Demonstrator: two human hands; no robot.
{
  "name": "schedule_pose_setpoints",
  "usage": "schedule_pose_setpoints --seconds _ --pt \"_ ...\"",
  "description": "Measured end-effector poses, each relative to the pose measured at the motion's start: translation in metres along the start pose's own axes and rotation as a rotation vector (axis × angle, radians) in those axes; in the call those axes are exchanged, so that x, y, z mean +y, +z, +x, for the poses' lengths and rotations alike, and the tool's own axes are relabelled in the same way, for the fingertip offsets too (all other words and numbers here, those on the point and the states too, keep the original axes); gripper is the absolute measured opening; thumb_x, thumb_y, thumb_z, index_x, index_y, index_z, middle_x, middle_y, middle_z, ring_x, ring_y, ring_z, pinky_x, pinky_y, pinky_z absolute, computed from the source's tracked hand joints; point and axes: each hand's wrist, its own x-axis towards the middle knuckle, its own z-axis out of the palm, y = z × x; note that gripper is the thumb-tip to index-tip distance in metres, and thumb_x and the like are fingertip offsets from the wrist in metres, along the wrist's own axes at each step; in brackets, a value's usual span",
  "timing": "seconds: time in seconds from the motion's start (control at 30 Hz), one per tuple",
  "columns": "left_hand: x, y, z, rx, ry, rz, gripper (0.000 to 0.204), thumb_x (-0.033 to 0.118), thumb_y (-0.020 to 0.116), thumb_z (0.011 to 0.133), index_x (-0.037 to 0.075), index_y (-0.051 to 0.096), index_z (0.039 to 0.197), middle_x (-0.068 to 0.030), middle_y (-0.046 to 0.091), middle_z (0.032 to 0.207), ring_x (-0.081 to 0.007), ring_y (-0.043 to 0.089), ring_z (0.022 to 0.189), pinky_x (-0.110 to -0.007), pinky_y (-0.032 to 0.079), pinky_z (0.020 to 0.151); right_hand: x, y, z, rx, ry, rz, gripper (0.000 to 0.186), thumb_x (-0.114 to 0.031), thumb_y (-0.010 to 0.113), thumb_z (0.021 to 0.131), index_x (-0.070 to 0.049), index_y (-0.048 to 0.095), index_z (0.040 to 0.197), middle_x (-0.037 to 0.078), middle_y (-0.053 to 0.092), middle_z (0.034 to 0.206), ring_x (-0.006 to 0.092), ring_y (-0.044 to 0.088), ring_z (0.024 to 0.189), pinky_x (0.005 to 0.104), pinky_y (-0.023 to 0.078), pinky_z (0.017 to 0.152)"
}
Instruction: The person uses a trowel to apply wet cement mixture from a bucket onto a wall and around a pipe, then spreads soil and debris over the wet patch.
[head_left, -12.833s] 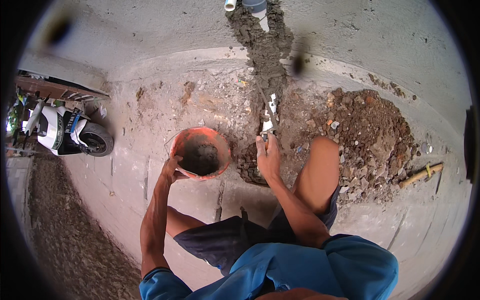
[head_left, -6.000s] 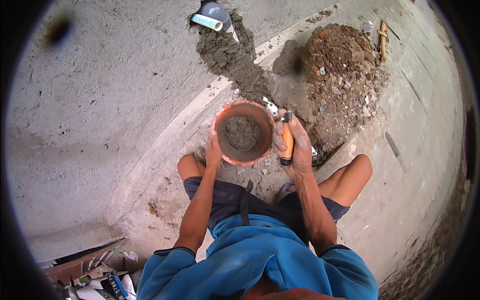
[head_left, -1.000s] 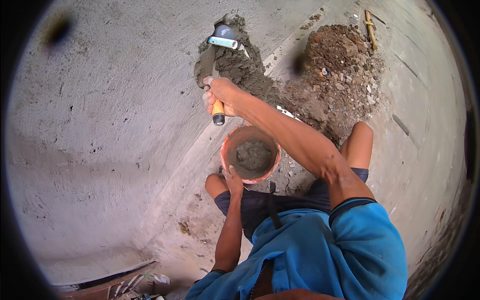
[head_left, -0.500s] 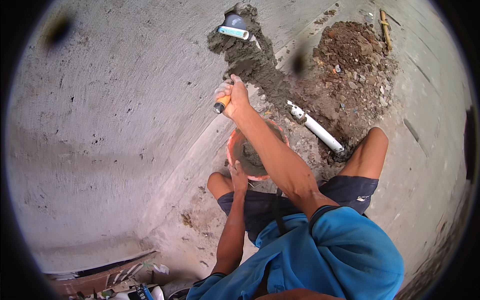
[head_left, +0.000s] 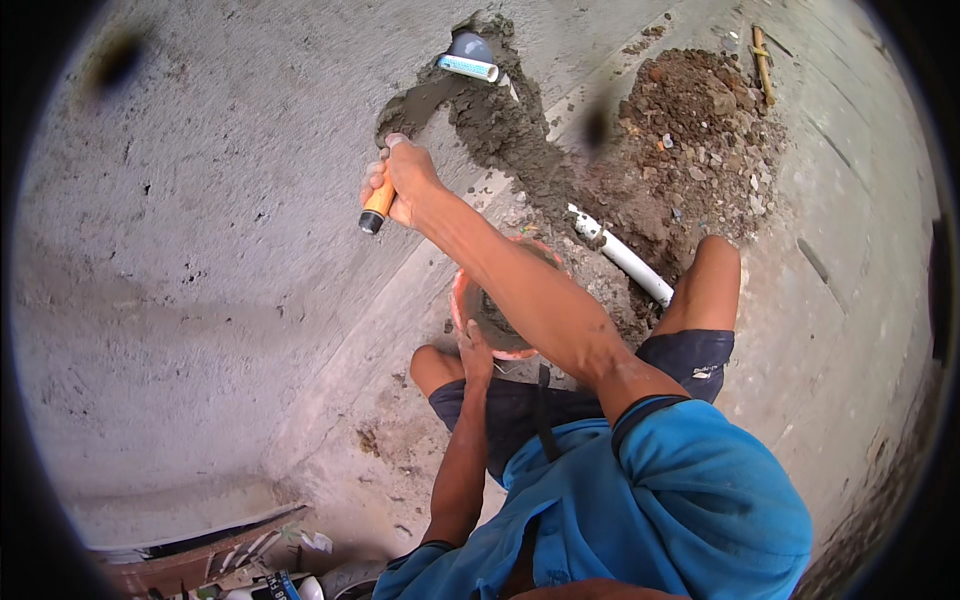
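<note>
My right hand point(head_left: 405, 178) is closed round the orange, black-ended handle point(head_left: 378, 200) of what looks like a trowel, held against the grey wall. Its blade is hidden or covered in mortar. Wet mortar point(head_left: 505, 130) fills a rough channel that runs down the wall, and a thinner smear point(head_left: 422, 103) curves off to the left just above this hand. At the channel's top a short white pipe point(head_left: 468, 67) sticks out beneath a grey rounded piece point(head_left: 471, 46). My left hand point(head_left: 474, 350) grips the near left rim of an orange bucket point(head_left: 459, 300) with mortar inside; my right forearm partly covers it.
A white pipe point(head_left: 632, 262) slants across the ground right of the bucket, beside my knee. Beyond it rises a heap of brown soil and rubble point(head_left: 700, 115). A short stick point(head_left: 763, 65) lies past the heap. Assorted items point(head_left: 265, 585) sit at the lower left.
My right hand has moved left along the wall with the trowel, and a mortar smear now shows there. My right knee has shifted left, covering the pipe's near end. My left hand stays on the bucket.
</note>
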Motion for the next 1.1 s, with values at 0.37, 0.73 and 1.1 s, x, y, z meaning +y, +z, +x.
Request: schedule_pose_setpoints --seconds 0.37,0.73,1.1 --pt "-0.012 -0.008 0.003 -0.019 -0.030 0.074 0.085 0.053 0.038 0.106 -0.013 0.017 0.155 -0.0327 0.027 0.159 -0.0391 0.027 0.151 -0.037 0.022 0.123 0.035 -0.148 0.003 -0.033 0.192 0.441 0.035 -0.039 0.049 0.103 -0.016 0.041 0.079 -0.005 0.034 0.055 0.0101 0.037 0.045 0.0300 0.039 0.047" --pt "-0.028 -0.010 0.007 -0.029 0.005 -0.002 0.079 0.049 0.038 0.107 -0.012 0.019 0.155 -0.0306 0.031 0.158 -0.0407 0.030 0.148 -0.040 0.024 0.122 0.002 -0.035 0.049 -0.049 0.115 0.458 0.035 -0.032 0.043 0.107 -0.015 0.037 0.077 -0.006 0.030 0.055 0.0095 0.033 0.047 0.0276 0.035 0.046" --pt "-0.069 -0.010 0.024 -0.115 0.210 0.169 0.076 0.042 0.038 0.107 -0.014 0.017 0.154 -0.0323 0.029 0.159 -0.0434 0.029 0.148 -0.042 0.023 0.121 0.053 -0.019 -0.029 -0.104 0.147 -0.066 0.032 -0.039 0.044 0.107 -0.013 0.041 0.089 -0.002 0.039 0.063 0.0136 0.041 0.050 0.0368 0.043 0.049"
